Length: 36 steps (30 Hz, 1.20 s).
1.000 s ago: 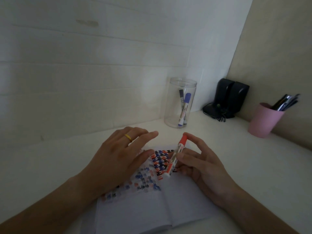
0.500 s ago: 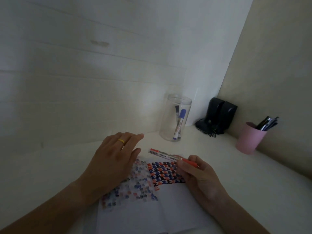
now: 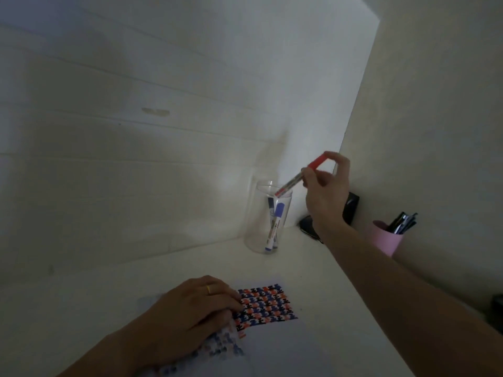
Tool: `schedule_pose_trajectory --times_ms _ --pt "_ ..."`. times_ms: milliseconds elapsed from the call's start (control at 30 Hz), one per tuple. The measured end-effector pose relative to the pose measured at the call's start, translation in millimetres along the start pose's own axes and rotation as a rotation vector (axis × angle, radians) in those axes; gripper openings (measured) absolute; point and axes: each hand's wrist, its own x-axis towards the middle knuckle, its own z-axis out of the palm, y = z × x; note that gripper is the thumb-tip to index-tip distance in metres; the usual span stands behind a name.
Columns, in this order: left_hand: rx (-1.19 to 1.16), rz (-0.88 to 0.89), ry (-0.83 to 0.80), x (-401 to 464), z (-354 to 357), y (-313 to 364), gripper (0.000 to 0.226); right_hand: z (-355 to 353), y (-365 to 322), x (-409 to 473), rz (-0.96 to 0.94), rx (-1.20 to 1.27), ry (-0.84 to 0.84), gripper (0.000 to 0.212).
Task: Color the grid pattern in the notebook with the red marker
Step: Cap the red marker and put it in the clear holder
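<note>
The open notebook (image 3: 275, 346) lies on the white desk at the bottom centre, its grid pattern (image 3: 265, 306) coloured in red, blue and black. My left hand (image 3: 187, 314), with a ring on one finger, rests flat on the left page. My right hand (image 3: 325, 186) is raised over the clear jar (image 3: 268, 217) at the back and pinches the red marker (image 3: 302, 176) near its capped end. The marker slants down, its lower tip at the jar's rim.
Two blue markers (image 3: 273, 224) stand inside the clear jar. A pink cup (image 3: 386, 238) with dark pens stands by the right wall. A black object (image 3: 351, 206) sits in the corner, partly hidden by my right forearm. A dark thing (image 3: 496, 308) is at the right edge.
My right hand lifted the red marker off the notebook and carried it up and back to the jar's mouth. My left hand stayed on the left page. The view tilted upward.
</note>
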Motion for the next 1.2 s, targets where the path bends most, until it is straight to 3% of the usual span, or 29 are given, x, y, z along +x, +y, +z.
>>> schedule_pose_trajectory --times_ms 167,467,733,900,1200 --pt "-0.028 -0.012 0.006 0 5 -5 0.04 21 11 24 -0.161 -0.245 -0.022 0.035" --pt "-0.03 -0.014 -0.027 1 5 -6 0.046 38 42 25 -0.082 -0.686 -0.233 0.013" --pt "-0.039 -0.02 -0.038 0 3 -4 0.048 36 43 23 -0.064 -0.732 -0.239 0.017" --pt "0.005 -0.01 -0.044 0 1 -3 0.04 8 33 -14 -0.152 -0.657 -0.262 0.016" --pt "0.043 -0.01 -0.035 -2 -5 6 0.036 -88 53 -153 -0.114 -0.769 -0.65 0.014"
